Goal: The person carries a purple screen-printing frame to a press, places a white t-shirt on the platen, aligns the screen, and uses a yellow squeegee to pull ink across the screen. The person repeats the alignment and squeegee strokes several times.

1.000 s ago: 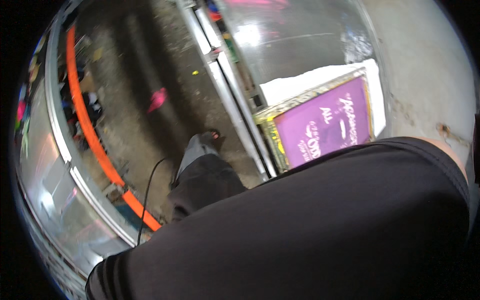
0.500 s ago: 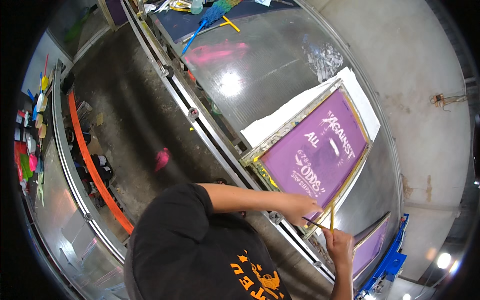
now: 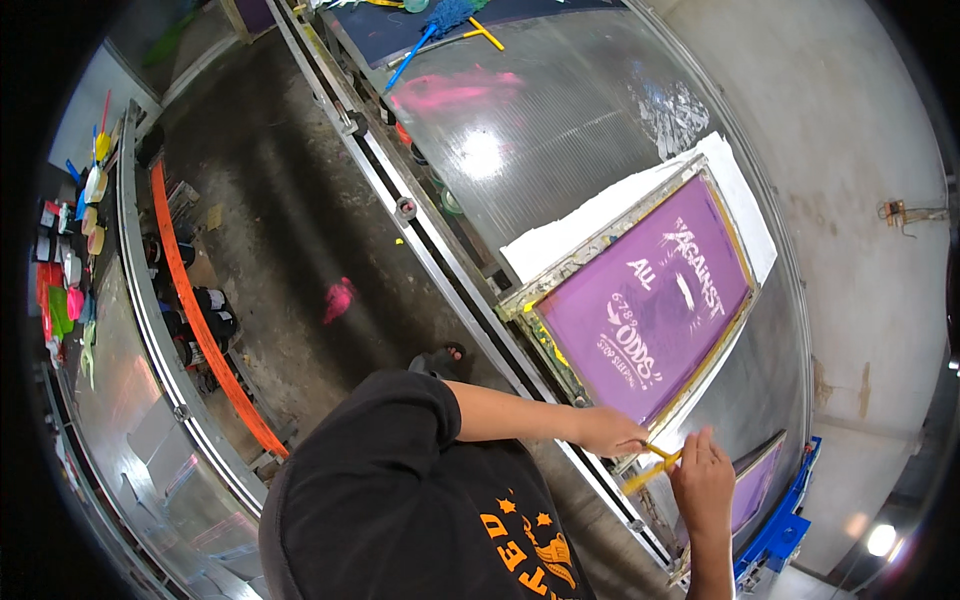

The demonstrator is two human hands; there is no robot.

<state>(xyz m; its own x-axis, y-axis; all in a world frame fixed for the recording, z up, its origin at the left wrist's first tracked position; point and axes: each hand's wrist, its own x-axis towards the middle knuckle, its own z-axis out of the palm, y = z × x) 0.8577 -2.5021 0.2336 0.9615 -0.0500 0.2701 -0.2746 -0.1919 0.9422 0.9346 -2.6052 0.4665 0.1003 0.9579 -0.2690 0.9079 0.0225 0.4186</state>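
Note:
My left hand [image 3: 610, 431] reaches across to the right, closed on one end of a yellow T-shaped tool [image 3: 655, 470] with a thin stick; I cannot make out its exact kind. Just right of the tool, my right hand [image 3: 703, 470] is raised with its fingers upward and loosely apart, close to the yellow part. Both hands are off the near corner of a framed printing screen [image 3: 590, 345]. Its mesh is purple with white lettering, and yellow ink marks its worn frame. White paper [image 3: 570, 235] lies under the screen.
The screen lies on a long metal-edged table [image 3: 560, 130] with pink and white smears. A second purple screen [image 3: 757, 490] stands to the right of my hands, near a blue metal part [image 3: 785, 540]. Far away lie a blue duster [image 3: 447, 18] and another yellow T-shaped tool [image 3: 487, 37].
My right hand has loosened from the stick and risen, fingers up. The yellow tool has turned, its bar now slanting down to the left. The view has shifted slightly; a foot shows.

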